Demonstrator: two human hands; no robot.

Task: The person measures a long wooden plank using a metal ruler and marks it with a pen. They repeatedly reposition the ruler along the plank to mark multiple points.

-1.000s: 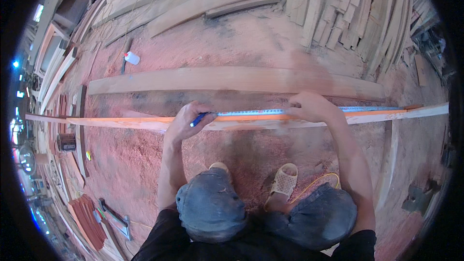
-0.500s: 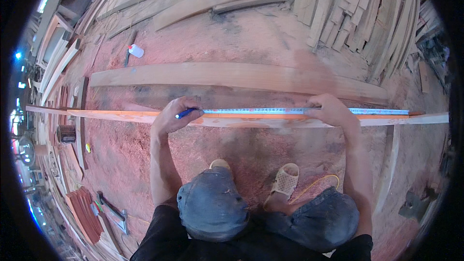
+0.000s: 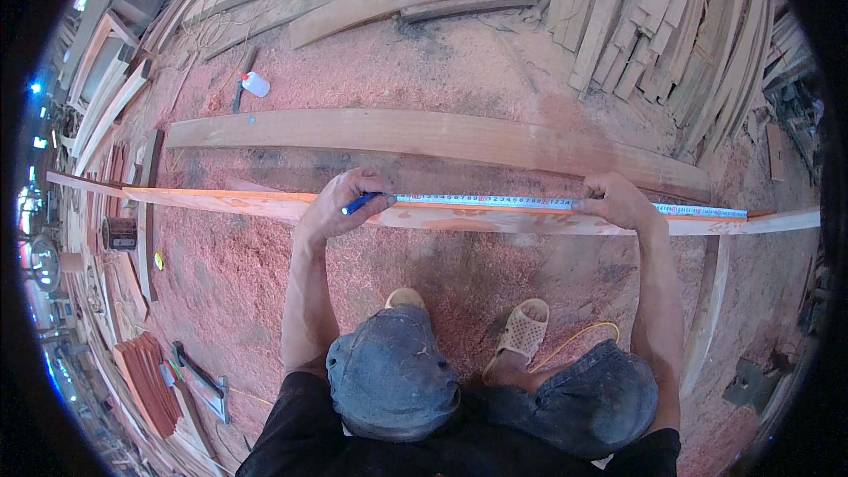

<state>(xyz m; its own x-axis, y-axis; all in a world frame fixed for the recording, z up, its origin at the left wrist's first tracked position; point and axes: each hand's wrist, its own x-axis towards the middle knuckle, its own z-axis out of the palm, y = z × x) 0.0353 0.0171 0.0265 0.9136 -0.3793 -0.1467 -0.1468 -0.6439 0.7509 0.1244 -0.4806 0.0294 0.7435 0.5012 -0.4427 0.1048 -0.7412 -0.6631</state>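
A white measuring tape (image 3: 495, 202) lies along a long board (image 3: 495, 221) across mid-frame. The left hand (image 3: 343, 205) clutches a small blue object (image 3: 360, 204); the right hand (image 3: 617, 200) pinches the tape. A plank (image 3: 424, 129) lies just above, a white bottle (image 3: 256, 84) upper left, stacked timber (image 3: 609, 35) upper right; reddish sawdust (image 3: 238, 278) covers the floor.

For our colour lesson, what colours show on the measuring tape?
The measuring tape is whitish with dark and red markings, shown best in the head view.
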